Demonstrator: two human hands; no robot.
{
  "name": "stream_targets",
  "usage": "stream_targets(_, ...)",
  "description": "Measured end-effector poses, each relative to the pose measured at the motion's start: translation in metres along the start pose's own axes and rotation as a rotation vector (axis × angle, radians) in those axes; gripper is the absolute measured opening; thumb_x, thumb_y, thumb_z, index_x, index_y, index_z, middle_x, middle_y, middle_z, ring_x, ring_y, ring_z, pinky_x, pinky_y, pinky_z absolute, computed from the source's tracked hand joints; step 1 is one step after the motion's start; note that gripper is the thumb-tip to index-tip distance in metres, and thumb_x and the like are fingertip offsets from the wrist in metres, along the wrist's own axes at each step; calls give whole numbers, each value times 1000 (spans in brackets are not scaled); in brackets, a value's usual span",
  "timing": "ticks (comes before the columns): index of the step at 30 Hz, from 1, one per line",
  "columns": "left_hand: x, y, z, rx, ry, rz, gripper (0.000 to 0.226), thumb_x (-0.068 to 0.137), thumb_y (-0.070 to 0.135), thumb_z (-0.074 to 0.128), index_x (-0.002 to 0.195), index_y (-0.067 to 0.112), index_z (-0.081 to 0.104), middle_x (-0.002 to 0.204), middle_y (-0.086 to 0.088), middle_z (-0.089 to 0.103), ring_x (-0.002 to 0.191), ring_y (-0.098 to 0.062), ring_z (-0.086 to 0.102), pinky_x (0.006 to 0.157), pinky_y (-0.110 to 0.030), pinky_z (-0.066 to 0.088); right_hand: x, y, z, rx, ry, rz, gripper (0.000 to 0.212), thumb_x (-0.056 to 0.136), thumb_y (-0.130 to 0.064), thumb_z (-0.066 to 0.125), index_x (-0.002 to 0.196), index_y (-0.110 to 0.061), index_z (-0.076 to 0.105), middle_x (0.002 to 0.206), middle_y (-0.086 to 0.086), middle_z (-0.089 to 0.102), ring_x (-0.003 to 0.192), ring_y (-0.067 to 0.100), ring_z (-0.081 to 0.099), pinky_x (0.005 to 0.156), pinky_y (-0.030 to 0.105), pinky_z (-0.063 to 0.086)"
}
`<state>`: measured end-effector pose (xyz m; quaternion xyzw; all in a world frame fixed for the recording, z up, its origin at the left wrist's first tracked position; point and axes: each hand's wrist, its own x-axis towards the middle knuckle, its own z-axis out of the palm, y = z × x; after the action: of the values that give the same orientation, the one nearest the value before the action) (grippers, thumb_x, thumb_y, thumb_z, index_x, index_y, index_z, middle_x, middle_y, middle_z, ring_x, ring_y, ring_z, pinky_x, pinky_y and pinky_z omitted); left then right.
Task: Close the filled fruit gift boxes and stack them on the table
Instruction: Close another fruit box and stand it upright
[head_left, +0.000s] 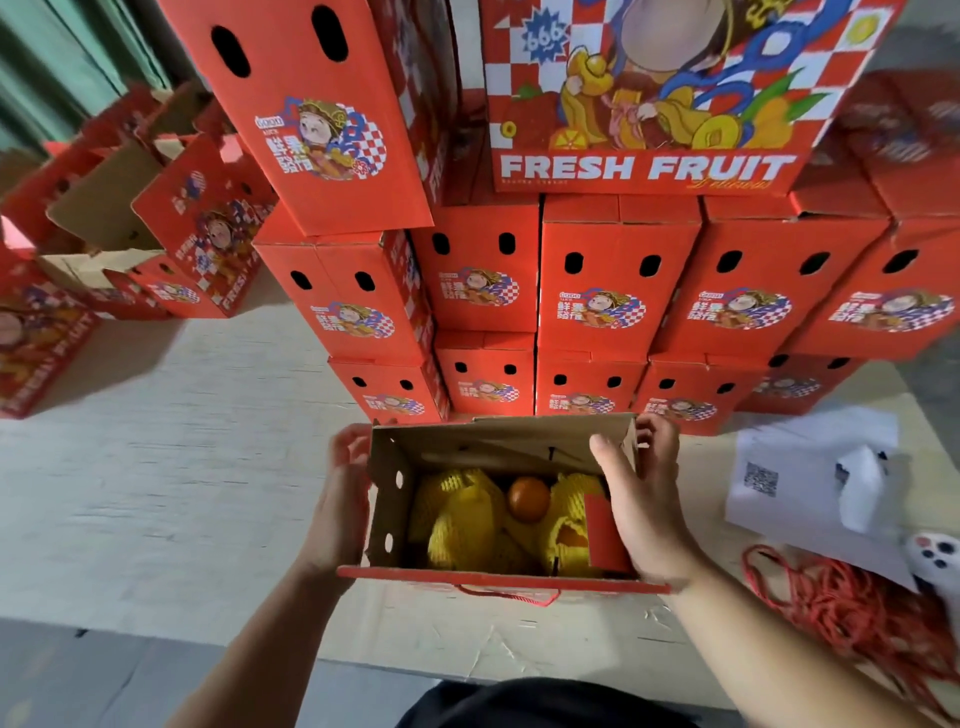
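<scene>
At six o'clock on the table, the open gift box shows netted fruit; left hand grips its wall, fingertips hidden; right hand clamps the opposite wall; stacked boxes blur at twelve

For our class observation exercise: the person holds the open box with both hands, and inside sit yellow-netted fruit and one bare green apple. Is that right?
Not quite. The head view shows both hands, left hand and right hand, on the open box, with yellow-netted fruit inside, but the bare fruit is an orange, not a green apple.
</scene>
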<state>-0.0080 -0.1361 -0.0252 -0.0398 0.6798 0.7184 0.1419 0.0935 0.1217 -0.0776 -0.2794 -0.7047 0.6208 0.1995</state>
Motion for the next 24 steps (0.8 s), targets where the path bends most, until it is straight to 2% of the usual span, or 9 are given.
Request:
stream_targets(2, 2, -2, -8, -28, -102, 63, 20, 109, 9, 38, 115, 25, 49, 124, -15, 58, 112, -32, 53, 94, -57, 42, -3, 3, -5, 45, -54, -38, 35, 79, -60, 60, 108, -52, 43, 116, 0, 54, 115, 22, 51, 92, 35, 44)
stream_targets(5, 16, 0, -6, 148, -165, 99, 14, 101, 26, 53, 114, 30, 50, 124, -19, 58, 113, -29, 55, 96, -51, 44, -4, 1, -9, 131, -62, -155, 39, 80, -52, 59, 112, -37, 41, 105, 1, 50, 96, 11, 51, 83, 22, 43)
stream_targets(7, 20, 4, -5, 228, -173, 91, 11, 104, 31, 53, 115, 33, 50, 123, -11, 58, 111, -24, 55, 95, -42, 45, -5, 0, -9, 63, -68, -241, 33, 83, -48, 56, 112, -34, 47, 112, 6, 45, 105, 14, 48, 91, 26, 43)
stream_targets(10, 27, 3, -6, 326, -208, 23, 36, 110, 24, 48, 141, 42, 40, 133, -7, 57, 117, -23, 59, 101, -41, 50, -1, -3, -9, -95, -117, -277, 33, 86, -45, 50, 112, -35, 67, 124, -17, 37, 131, 19, 36, 114, 39, 36)
stream_targets(12, 29, 3, -1, 300, -157, 1, 60, 110, 8, 43, 162, 26, 20, 150, -13, 49, 113, -8, 62, 103, -27, 49, 5, -13, -6, -143, -135, -211, 42, 84, -48, 47, 119, -38, 66, 123, -27, 37, 132, 18, 29, 117, 40, 28)
stream_targets(14, 31, -3, 0, 168, -217, -11, 54, 114, 10, 32, 165, 10, 15, 162, -16, 40, 111, 2, 64, 102, -18, 46, 14, -18, -2, -259, -149, -90, 56, 85, -52, 41, 138, -42, 57, 124, -6, 41, 130, 18, 27, 110, 34, 22)
stream_targets(17, 19, -10, -1, 145, -475, -113, 54, 110, 60, 25, 155, 38, 44, 141, 7, 65, 126, -10, 63, 98, -27, 56, 22, -21, 2, -334, -174, 79, 62, 85, -74, 29, 141, -56, 48, 130, 5, 41, 134, 22, 29, 108, 37, 23)
stream_targets(20, 33, -23, -12, 498, -335, -11, 70, 98, 64, 50, 158, 57, 15, 154, 1, 48, 143, -28, 44, 114, -56, 41, 23, -16, 4, -282, -188, 147, 95, 71, -99, 16, 151, -52, 36, 147, 5, 34, 134, 22, 28, 106, 41, 23)
stream_targets(24, 45, -34, -10, 856, -244, 86, 107, 91, 36, 68, 160, 48, -12, 161, -6, 31, 146, -40, 30, 118, -65, 27, 17, 5, 7, -796, -177, -231, 70, 105, -40, 49, 164, -37, 11, 155, 23, 28, 141, 37, 25, 108, 43, 22)
